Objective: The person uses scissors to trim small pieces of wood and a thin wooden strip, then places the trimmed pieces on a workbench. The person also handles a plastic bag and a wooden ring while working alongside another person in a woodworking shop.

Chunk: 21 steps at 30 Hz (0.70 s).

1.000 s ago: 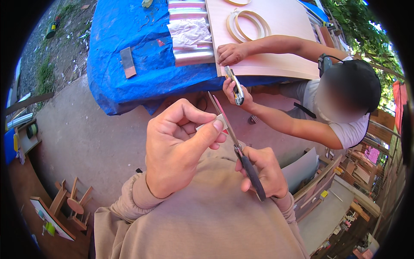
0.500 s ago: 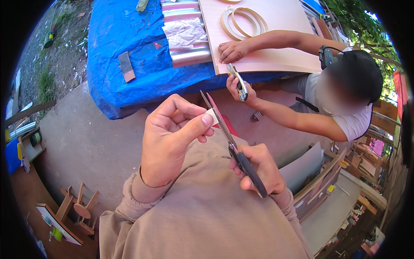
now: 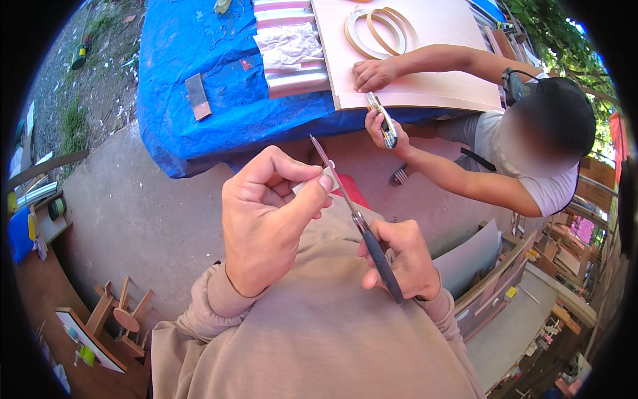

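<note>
My right hand (image 3: 402, 259) grips the dark handles of a pair of scissors (image 3: 352, 213), whose blades point up and away. My left hand (image 3: 269, 219) pinches a small pale piece (image 3: 312, 183) between thumb and fingers, right against the blades. Both hands are raised in front of my beige sleeves. Beyond them another person in a white shirt leans over a pale wooden board (image 3: 425, 50), one hand (image 3: 372, 73) flat on it, the other hand (image 3: 382, 126) holding a utility knife (image 3: 384, 123) at the board's edge.
A table under a blue tarp (image 3: 193, 60) carries the board, thin wooden hoops (image 3: 379, 30), a striped metal sheet (image 3: 292, 80) with crumpled paper and a small brown block (image 3: 197, 96). Concrete floor lies below; wooden frames stand at lower left, boards and clutter at right.
My two hands with the scissors and the small piece stayed together and shifted slightly. The other person's knife hand moved a little along the board's edge.
</note>
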### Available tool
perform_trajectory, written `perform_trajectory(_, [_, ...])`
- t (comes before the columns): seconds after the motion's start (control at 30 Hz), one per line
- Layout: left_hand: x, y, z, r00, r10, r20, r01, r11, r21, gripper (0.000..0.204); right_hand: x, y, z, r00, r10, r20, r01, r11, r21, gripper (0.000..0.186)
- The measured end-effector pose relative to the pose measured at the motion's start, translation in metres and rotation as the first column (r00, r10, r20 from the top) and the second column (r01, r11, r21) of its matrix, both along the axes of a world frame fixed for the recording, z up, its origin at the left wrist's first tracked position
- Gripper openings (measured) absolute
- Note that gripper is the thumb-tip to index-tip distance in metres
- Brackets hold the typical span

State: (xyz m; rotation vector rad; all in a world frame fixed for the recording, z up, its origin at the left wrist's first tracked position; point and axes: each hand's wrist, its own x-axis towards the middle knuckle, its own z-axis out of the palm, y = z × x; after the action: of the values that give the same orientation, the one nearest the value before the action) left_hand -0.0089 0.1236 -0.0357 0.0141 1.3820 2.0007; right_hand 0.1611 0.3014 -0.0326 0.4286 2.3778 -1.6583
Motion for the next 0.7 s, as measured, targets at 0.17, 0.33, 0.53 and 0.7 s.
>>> perform_trajectory(0.17, [0.0,0.001,-0.001,1.0,-0.029,-0.003,0.029,0.999,-0.018,0.012,-0.001,0.005,0.003,0.998,0.032,-0.06,-0.03,0.999,0.029,0.075])
perform_trajectory(0.33, [0.002,0.004,0.002,0.998,-0.05,0.035,0.051,0.998,-0.022,0.011,0.0,0.008,0.011,0.996,0.045,-0.071,-0.038,0.995,0.094,0.07])
perform_trajectory(0.53, [0.002,0.004,0.001,0.996,-0.056,0.07,0.056,0.998,-0.002,0.01,0.001,0.007,0.015,0.996,0.01,-0.088,0.004,0.987,0.158,0.059])
perform_trajectory(0.7, [0.003,0.013,-0.006,0.995,-0.077,0.063,0.068,0.988,0.136,0.012,-0.002,0.005,-0.001,0.983,-0.181,-0.033,0.184,0.976,0.117,0.053])
